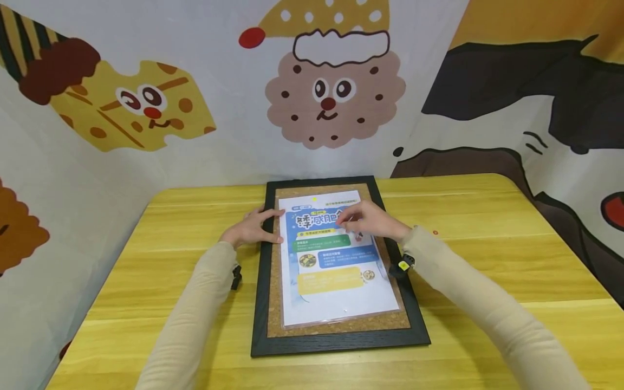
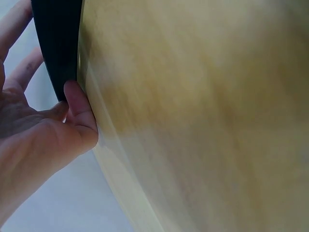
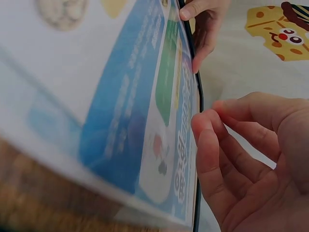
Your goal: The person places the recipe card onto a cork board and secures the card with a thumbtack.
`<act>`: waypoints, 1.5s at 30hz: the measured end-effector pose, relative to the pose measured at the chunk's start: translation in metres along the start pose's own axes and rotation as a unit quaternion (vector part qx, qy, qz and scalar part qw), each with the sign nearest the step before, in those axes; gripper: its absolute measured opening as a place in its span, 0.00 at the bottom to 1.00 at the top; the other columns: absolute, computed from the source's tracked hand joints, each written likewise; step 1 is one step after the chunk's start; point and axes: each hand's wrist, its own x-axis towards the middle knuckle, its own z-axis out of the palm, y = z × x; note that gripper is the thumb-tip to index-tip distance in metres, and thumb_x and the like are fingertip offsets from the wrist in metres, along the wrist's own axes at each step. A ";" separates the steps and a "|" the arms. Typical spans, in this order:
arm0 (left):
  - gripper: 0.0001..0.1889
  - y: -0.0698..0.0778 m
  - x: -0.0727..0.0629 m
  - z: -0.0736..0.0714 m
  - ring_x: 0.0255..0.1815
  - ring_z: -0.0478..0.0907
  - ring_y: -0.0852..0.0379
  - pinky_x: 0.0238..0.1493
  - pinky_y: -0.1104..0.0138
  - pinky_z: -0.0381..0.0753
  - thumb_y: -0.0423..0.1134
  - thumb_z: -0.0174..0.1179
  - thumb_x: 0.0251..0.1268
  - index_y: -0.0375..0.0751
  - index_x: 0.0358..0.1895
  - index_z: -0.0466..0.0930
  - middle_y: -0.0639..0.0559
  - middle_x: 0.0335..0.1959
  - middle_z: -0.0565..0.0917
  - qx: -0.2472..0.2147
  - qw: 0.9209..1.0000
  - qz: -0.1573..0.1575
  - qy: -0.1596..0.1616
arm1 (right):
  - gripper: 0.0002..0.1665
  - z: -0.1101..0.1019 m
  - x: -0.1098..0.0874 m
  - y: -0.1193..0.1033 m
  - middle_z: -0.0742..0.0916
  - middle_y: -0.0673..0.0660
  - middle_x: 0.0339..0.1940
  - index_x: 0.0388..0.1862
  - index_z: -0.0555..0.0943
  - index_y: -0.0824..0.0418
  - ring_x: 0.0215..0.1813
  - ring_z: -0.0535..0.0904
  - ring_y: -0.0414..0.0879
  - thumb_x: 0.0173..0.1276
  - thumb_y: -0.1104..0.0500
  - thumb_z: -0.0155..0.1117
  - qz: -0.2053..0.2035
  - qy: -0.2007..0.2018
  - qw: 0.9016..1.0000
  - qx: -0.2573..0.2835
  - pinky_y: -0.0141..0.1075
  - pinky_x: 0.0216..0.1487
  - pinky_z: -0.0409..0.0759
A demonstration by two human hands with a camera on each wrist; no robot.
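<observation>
A black-framed cork board (image 1: 341,341) bears a glossy poster (image 1: 336,260), probably light, bendable, slippery and best held by its edges. The left hand (image 1: 252,227) spreads fingers at the board's left side; the right hand (image 1: 371,219), fingertips together, hovers over its upper half, any pinched item unclear.

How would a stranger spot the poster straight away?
Find the yellow wooden table, then the black-framed corkboard lying on it. The poster is the glossy sheet; unlike the plain brown cork around it, it carries green, blue and yellow banners.
</observation>
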 end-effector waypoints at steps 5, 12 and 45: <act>0.44 0.000 -0.001 -0.001 0.73 0.33 0.28 0.64 0.33 0.47 0.49 0.71 0.56 0.50 0.75 0.58 0.32 0.76 0.36 0.003 1.000 -0.006 0.001 | 0.11 -0.005 -0.010 0.004 0.84 0.63 0.47 0.46 0.84 0.70 0.41 0.79 0.54 0.67 0.66 0.63 -0.006 -0.004 1.000 -0.022 0.43 0.41 0.78; 0.45 -0.001 -0.001 -0.002 0.73 0.33 0.28 0.64 0.33 0.47 0.49 0.71 0.56 0.50 0.76 0.57 0.31 0.76 0.36 0.003 1.000 -0.008 -0.001 | 0.10 -0.017 -0.027 0.008 0.86 0.61 0.42 0.44 0.85 0.69 0.36 0.79 0.52 0.66 0.66 0.63 -0.001 -0.024 1.000 -0.011 0.35 0.34 0.77; 0.44 -0.001 0.001 0.000 0.74 0.32 0.30 0.64 0.34 0.47 0.49 0.70 0.57 0.52 0.76 0.57 0.33 0.76 0.36 0.007 1.000 -0.004 -0.006 | 0.12 -0.086 -0.104 0.054 0.86 0.64 0.42 0.49 0.82 0.70 0.35 0.81 0.51 0.69 0.65 0.60 0.042 0.059 0.996 -0.045 0.39 0.30 0.79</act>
